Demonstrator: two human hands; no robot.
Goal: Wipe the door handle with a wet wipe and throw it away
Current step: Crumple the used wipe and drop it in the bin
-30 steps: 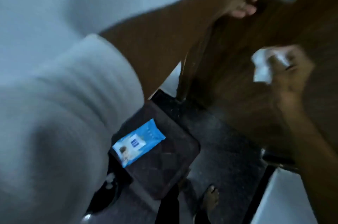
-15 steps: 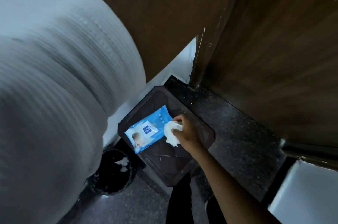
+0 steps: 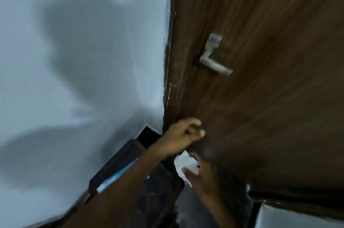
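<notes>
A pale wall (image 3: 83,60) is filling the left side, with blurred shadows lying across it. A dark stool (image 3: 119,164) is standing against the wall's foot, and a blue wipes packet (image 3: 119,175) is lying on its top, partly hidden. Dark speckled floor (image 3: 230,177) is showing beside the stool. A white panel (image 3: 297,218) is sitting at the lower right corner.

I'm looking at a brown wooden door (image 3: 270,78), grain running across it, frame edge scuffed pale. Left of the door, a plain white wall (image 3: 83,41) carries soft grey shadows. Below the door, dark speckled floor (image 3: 188,207), dim light.
</notes>
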